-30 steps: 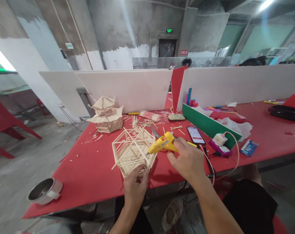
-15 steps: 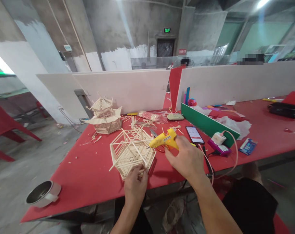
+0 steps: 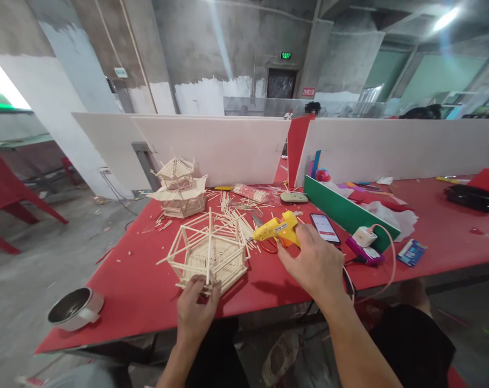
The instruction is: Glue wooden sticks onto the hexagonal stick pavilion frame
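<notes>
My left hand [image 3: 196,310] pinches the near edge of a many-sided frame of thin wooden sticks [image 3: 228,275], which rests on the red table [image 3: 143,285]. Its base is a layered lattice, with upright sticks and a top rail. In my right hand [image 3: 315,261] is a yellow glue gun [image 3: 279,229], held by the handle. The nozzle points left, close to the frame's right side; I cannot tell whether it touches. Behind the frame lie loose sticks [image 3: 225,200] and red-handled scissors [image 3: 269,247], partly covered by the gun.
A tiered stick pagoda [image 3: 180,191] stands at the back left. A white mug [image 3: 75,308] sits near the front left edge. On the right are a phone [image 3: 325,228], a green board [image 3: 345,207], a purple power strip [image 3: 364,251] with cables, and a blue packet [image 3: 411,253].
The stick frame has turned and shifted left with my left hand on its near edge. The glue gun's tip is now farther from the frame's middle, by its right side.
</notes>
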A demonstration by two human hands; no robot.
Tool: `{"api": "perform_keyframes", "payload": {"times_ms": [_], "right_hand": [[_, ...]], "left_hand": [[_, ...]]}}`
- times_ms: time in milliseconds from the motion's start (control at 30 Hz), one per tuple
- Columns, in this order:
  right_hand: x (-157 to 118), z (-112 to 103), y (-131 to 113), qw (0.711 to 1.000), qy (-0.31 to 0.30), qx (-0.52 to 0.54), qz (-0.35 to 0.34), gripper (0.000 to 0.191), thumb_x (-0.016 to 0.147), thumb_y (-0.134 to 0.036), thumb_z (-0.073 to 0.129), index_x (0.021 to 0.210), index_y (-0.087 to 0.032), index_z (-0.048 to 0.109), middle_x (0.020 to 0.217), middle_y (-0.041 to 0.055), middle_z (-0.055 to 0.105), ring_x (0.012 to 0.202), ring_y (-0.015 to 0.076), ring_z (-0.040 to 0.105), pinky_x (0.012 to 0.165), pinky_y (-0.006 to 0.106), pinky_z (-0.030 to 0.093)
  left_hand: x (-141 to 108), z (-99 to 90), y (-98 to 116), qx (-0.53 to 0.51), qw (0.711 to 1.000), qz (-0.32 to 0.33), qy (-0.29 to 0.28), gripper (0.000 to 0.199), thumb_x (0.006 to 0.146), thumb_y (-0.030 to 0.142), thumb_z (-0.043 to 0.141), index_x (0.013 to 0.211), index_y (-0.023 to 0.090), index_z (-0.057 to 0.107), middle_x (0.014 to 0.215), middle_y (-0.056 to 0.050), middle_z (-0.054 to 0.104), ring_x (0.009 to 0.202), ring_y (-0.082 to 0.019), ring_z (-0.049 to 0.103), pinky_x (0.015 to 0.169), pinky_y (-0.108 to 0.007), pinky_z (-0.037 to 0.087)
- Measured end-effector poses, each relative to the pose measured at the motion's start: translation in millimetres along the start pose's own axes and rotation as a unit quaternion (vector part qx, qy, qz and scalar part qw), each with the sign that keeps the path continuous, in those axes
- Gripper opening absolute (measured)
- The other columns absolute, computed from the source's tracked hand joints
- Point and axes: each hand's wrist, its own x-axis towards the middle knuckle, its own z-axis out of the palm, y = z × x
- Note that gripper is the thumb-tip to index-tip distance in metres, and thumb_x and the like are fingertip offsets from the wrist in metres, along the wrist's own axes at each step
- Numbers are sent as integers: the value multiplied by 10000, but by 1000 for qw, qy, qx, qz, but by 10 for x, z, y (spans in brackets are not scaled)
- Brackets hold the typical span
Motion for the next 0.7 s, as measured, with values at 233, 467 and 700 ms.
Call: {"api": "perform_keyframes", "payload": {"times_ms": [233,467,700], "right_hand": [[1,-31,-221,998,17,0,-68,322,841,-387,561,1078,-179,622,908,41,673,707,177,603,536,294,250],[-13,-12,-232,993,61,-24,-100,275,794,-333,603,1022,-187,654,928,21,692,643,150,567,527,300,236],[-7,-8,-243,986,92,-6,-137,263,818,-297,607,1049,-187,670,876,8,681,619,133,531,545,289,278]], "left_hand": [[-87,-218,-168,16,998,28,60,132,841,235,671,932,139,665,950,-73,653,633,-97,589,587,-204,508],[-502,-219,54,4,991,68,113,216,813,64,657,1002,166,683,946,-52,641,615,-73,584,553,-178,504],[-380,268,325,-21,999,50,7,293,872,131,585,1150,182,659,1168,-136,685,1072,-221,677,902,-315,578]]}}
